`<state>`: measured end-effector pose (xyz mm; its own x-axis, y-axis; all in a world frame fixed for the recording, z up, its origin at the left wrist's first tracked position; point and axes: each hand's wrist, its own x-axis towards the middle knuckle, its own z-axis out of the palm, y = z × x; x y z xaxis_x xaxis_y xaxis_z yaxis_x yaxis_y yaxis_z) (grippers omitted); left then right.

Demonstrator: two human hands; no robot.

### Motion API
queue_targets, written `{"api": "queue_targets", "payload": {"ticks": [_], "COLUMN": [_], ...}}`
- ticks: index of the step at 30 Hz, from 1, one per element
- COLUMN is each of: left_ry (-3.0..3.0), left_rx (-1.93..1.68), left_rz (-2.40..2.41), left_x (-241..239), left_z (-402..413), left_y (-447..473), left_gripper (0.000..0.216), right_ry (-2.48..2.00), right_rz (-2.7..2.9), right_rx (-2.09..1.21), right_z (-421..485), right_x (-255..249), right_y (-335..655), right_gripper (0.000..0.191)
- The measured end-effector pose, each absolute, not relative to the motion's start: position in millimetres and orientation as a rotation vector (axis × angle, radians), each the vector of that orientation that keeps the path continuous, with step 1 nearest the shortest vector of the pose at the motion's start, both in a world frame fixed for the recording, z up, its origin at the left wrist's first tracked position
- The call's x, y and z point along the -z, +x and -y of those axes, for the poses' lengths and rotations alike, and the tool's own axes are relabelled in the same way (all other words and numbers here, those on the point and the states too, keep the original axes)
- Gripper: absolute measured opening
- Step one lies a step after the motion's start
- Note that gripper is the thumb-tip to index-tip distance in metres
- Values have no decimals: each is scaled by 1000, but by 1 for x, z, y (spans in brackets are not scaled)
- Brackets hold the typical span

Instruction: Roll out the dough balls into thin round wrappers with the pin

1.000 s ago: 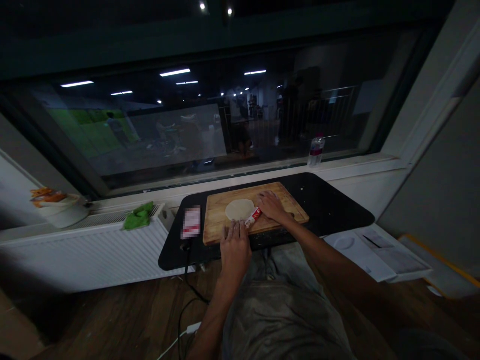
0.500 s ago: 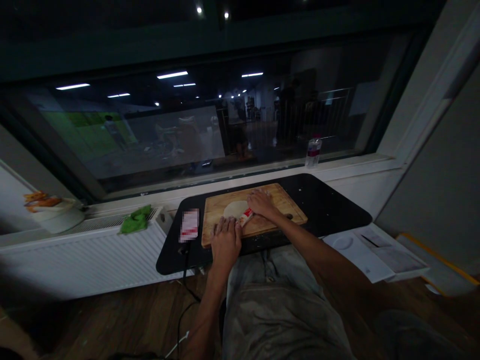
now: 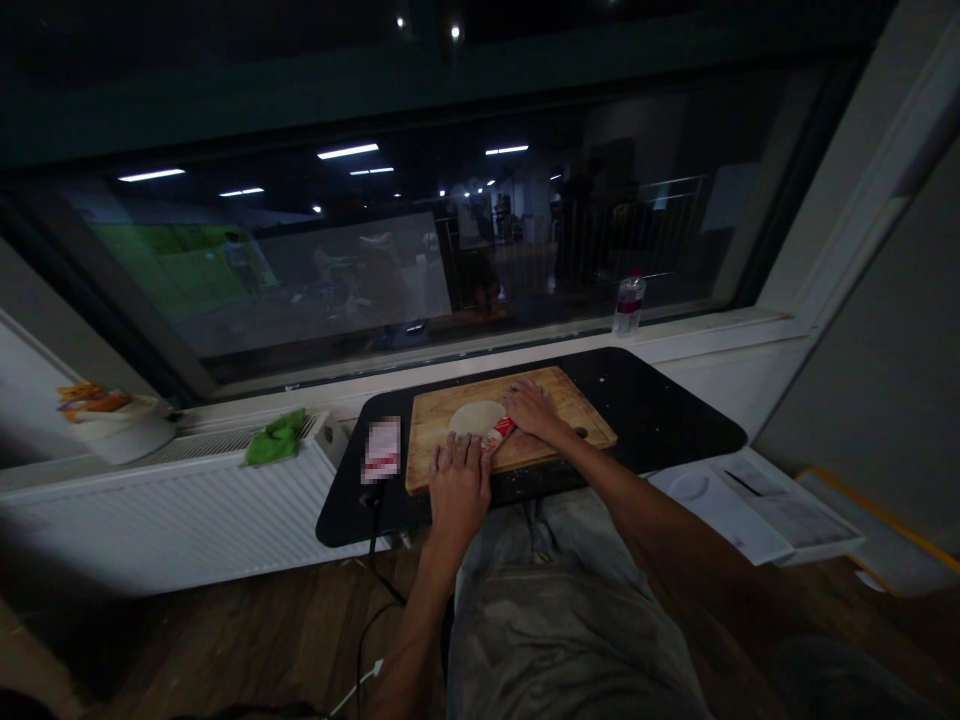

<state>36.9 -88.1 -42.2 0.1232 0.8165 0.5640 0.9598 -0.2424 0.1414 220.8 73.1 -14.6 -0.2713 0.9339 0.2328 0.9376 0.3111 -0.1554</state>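
A round, flat piece of pale dough lies on a wooden cutting board. Against its near right edge, set at a slant, is a red and white printed roll; its exact kind I cannot tell. My left hand rests over the near end of the roll, fingers stretched forward and partly over the dough's edge. My right hand lies over the far end, its fingers extended across the board. Both palms hide the ends of the roll. White powder shows on my fingers.
The board sits on a black table with rounded corners. A blurred pink and white packet lies at its left. Beyond are a green cloth on a radiator, a water bottle on the sill, and an open white box lower right.
Both hands and the red and white roll have shifted slightly to the right, and more of the dough's right side shows. The whole view has moved a little too.
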Motion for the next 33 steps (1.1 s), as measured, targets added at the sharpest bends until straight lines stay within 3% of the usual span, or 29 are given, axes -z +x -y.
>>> {"api": "queue_targets", "payload": {"ticks": [14, 28, 33], "left_ry": [-2129, -2121, -2087], "left_rx": [764, 778, 756], "left_rz": [1737, 1766, 1866], "left_x": [40, 36, 27], "left_z": [95, 66, 57], "left_y": [45, 23, 18], "left_gripper": [34, 30, 38], "right_ry": [-1708, -1642, -1600], "right_rz": [2217, 2311, 2325], "right_rx": [82, 77, 130], "right_z": [-32, -62, -69], "right_x": [11, 5, 11], "right_y": [240, 223, 222], "right_gripper": [49, 40, 43]}}
